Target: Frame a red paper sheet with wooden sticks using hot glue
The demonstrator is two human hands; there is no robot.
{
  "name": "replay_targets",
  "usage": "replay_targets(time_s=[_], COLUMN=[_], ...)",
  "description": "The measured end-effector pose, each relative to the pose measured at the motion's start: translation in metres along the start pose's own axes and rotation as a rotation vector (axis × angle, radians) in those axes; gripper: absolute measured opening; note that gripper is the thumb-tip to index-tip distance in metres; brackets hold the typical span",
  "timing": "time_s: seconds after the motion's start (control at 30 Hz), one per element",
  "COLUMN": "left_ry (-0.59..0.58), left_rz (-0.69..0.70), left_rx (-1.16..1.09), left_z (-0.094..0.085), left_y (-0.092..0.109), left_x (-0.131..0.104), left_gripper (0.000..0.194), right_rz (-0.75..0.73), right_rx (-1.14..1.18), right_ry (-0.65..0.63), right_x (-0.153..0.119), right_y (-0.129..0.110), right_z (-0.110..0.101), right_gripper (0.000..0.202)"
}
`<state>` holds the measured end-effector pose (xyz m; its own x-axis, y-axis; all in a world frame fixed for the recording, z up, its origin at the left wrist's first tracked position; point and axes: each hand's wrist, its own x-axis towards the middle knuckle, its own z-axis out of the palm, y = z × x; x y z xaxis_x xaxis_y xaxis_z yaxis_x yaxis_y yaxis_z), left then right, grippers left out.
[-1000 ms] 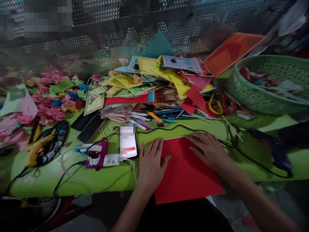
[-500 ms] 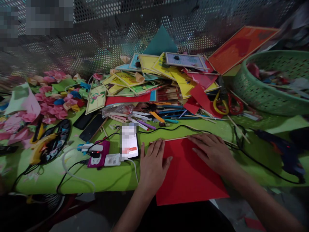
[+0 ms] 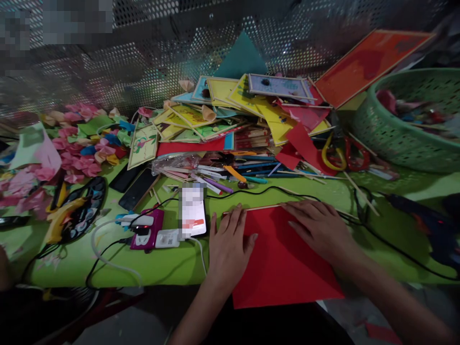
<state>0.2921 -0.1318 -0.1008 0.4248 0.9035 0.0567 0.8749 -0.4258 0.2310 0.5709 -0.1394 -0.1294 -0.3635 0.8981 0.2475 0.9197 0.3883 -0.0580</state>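
A red sheet of paper or card [image 3: 283, 258] lies in front of me, its near edge reaching over the table's front edge. Along its far edge runs a thin wooden stick [image 3: 264, 207]. My left hand [image 3: 232, 244] rests flat on the sheet's left side, fingertips at the stick's left end. On the far right corner lies my right hand [image 3: 318, 227], its fingers stretched out over the stick. Both hands press down, open, and grasp nothing. Left of my left hand is a lit phone [image 3: 194, 215] with a white cable.
A purple power strip [image 3: 149, 235] with plugs stands to the left, near a yellow glue gun [image 3: 64, 220]. A dark glue gun [image 3: 427, 225] and its cord lie right. Behind are pens, framed cards [image 3: 280, 88], scissors [image 3: 336, 155], paper flowers [image 3: 82, 148] and a green basket [image 3: 402, 139].
The view has shifted slightly. Both hands keep the same places on the red sheet and stick. At the far left edge, part of another person's arm has come into view.
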Motion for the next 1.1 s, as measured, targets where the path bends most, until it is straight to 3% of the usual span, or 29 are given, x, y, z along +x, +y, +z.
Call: replay_targets(time_s=[0.3, 0.47, 0.67, 0.8, 1.1], left_ry=[0.013, 0.112, 0.232, 0.187, 0.073], left_rz=[-0.009, -0.017, -0.094, -0.125, -0.072], left_rx=[-0.039, -0.081, -0.138, -0.056, 0.097], left_z=[0.000, 0.000, -0.025, -0.039, -0.036], left_y=[0.000, -0.001, -0.009, -0.017, -0.023], left_x=[0.000, -0.007, -0.024, -0.028, -0.021], left_gripper=[0.052, 0.049, 0.040, 0.037, 0.039], right_rz=[0.015, 0.002, -0.012, -0.065, -0.169], right_rx=[0.011, 0.020, 0.035, 0.074, 0.077], right_ry=[0.001, 0.071, 0.125, 0.088, 0.050], right_x=[0.000, -0.002, -0.004, 0.005, 0.029], right_y=[0.000, 0.001, 0.004, -0.003, -0.032], right_z=[0.003, 0.004, 0.002, -0.001, -0.005], right_gripper=[0.046, 0.049, 0.043, 0.044, 0.041])
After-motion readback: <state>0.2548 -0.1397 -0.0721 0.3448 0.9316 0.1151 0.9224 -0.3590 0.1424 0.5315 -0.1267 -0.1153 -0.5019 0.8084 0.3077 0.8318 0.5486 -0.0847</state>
